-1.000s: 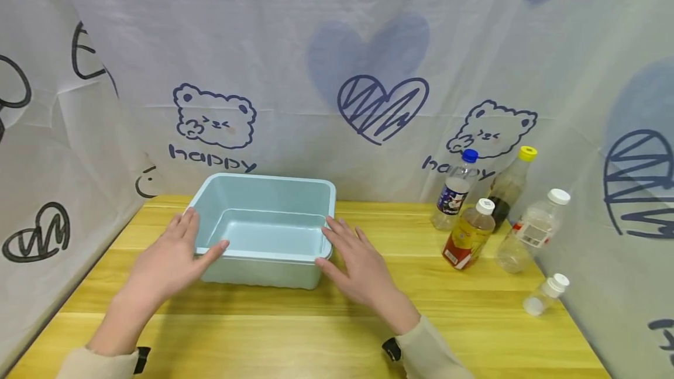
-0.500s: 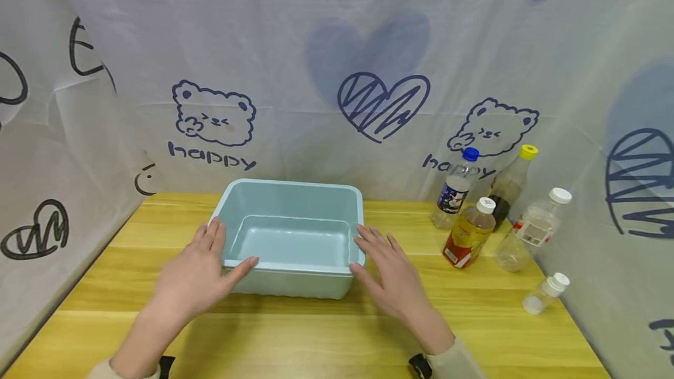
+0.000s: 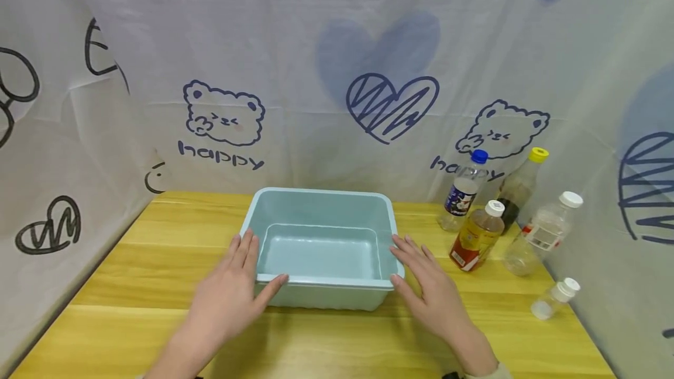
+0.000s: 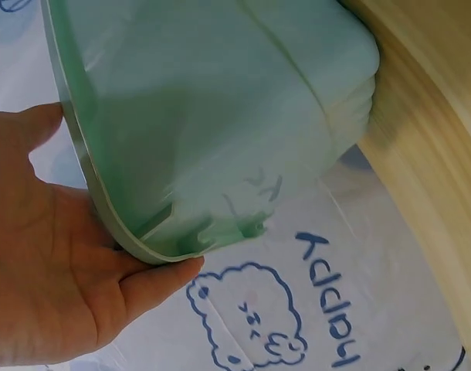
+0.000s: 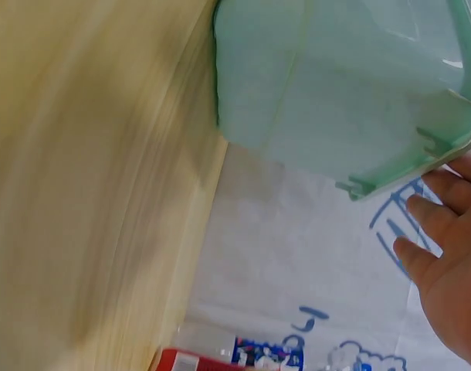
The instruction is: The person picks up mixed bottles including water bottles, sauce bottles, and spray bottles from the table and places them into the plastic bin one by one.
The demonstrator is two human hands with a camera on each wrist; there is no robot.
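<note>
A pale blue-green plastic bin (image 3: 326,296) stands on the wooden table, its inside bare in the head view. My left hand (image 3: 229,294) lies against the bin's left end, thumb at the front rim and straight fingers along the side. At the opposite end my right hand (image 3: 434,291) touches the right rim with fingers extended. In the left wrist view the left hand (image 4: 73,255) meets the rim's corner with thumb and fingertips. The right wrist view shows the right hand (image 5: 455,239) with fingertips under the rim's edge.
On the right stand several plastic bottles: a blue-capped bottle (image 3: 459,200), a yellow-capped bottle (image 3: 518,189), a bottle of amber drink (image 3: 476,235), a white-capped clear bottle (image 3: 542,235) and a small bottle (image 3: 554,298). A printed cloth (image 3: 295,127) hangs behind the table (image 3: 131,285).
The bin has slid right and slightly nearer, from the table's left part to its middle, with both hands moving along at its ends. The bottles stay where they were.
</note>
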